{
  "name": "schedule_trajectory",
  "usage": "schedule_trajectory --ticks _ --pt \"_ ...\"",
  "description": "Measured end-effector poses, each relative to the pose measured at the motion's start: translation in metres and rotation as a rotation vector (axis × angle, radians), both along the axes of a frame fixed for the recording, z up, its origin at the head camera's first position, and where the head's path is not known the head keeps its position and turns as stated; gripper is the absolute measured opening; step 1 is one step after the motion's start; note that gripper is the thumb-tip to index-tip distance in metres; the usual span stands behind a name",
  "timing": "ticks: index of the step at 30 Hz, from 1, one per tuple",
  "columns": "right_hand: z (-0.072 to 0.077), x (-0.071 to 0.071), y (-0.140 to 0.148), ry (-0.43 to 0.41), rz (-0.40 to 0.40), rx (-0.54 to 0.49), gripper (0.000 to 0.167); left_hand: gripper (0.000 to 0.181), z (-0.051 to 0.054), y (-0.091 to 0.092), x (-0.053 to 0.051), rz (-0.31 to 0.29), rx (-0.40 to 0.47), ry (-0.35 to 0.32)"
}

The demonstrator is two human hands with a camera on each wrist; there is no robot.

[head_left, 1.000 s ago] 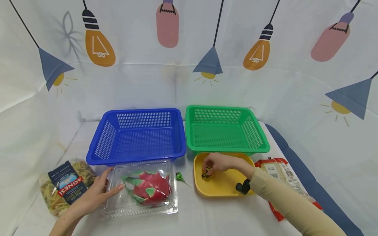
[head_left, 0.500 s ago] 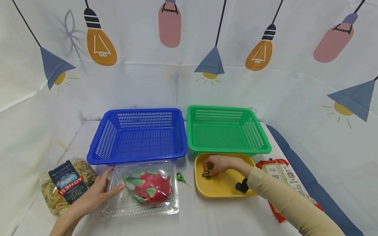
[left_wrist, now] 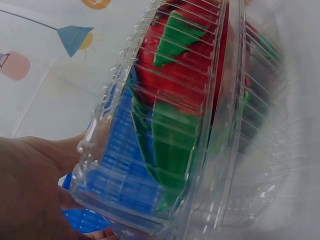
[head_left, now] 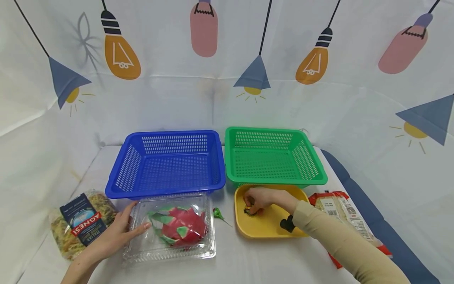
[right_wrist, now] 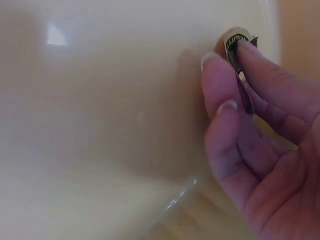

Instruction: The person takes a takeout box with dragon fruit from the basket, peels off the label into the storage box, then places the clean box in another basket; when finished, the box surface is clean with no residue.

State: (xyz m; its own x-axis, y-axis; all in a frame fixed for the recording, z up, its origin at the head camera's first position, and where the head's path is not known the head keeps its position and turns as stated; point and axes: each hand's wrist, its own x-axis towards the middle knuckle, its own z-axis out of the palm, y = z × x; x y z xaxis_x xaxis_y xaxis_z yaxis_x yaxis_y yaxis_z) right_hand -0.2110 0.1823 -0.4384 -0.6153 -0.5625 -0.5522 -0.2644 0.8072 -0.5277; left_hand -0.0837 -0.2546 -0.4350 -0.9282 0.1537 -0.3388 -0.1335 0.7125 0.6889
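A clear plastic clamshell container [head_left: 142, 248] with a toy-like dragon fruit [head_left: 188, 227] inside lies on the table. My left hand [head_left: 111, 236] rests along its left side, thumb on the lid and the other fingers extended at the edge. In the left wrist view, part of that hand [left_wrist: 35, 180] shows beside the container's corner. My right hand [head_left: 260, 199] is in the yellow tray [head_left: 266, 230], near its left side. Its fingers pinch a small black-and-gold printed wrapped piece [head_left: 250, 211], partly hidden by the fingers; its exact kind cannot be told.
A blue basket [head_left: 166, 193] and a green basket [head_left: 276, 181] stand behind. A green lollipop-like thing [head_left: 217, 213] lies between container and tray. An Agnesi pasta bag [head_left: 83, 221] is at left, a red-and-clear food packet [head_left: 340, 209] at right under the sleeve.
My right fingers, still on the small wrapped piece in the tray, have shifted slightly and it has turned a little. My left hand and the container stay in place.
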Motion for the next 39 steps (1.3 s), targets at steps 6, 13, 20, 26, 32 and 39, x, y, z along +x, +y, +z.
schedule_trajectory --ticks 6,13,20,26,32,39 --pt "-0.002 -0.001 0.001 0.006 0.006 0.045 0.023 0.096 -0.001 0.001 0.0 0.002 -0.001 0.001" --pt "-0.006 -0.003 0.015 -0.018 0.025 0.009 0.022 0.095 0.0 0.0 0.001 0.005 0.009 0.005" --pt "-0.006 -0.005 0.024 -0.034 0.022 -0.029 0.022 0.094 -0.001 -0.001 0.002 0.008 0.02 0.004" --pt "-0.001 -0.002 0.027 -0.005 0.046 0.004 0.02 0.094 -0.002 -0.001 0.001 0.008 0.019 0.012" --pt "0.005 0.003 0.031 0.008 0.018 0.039 0.013 0.093 -0.002 -0.001 0.002 0.001 0.023 0.015" --pt "0.014 0.007 0.035 0.027 -0.004 -0.031 0.01 0.093 -0.003 -0.002 0.002 -0.011 0.034 0.023"
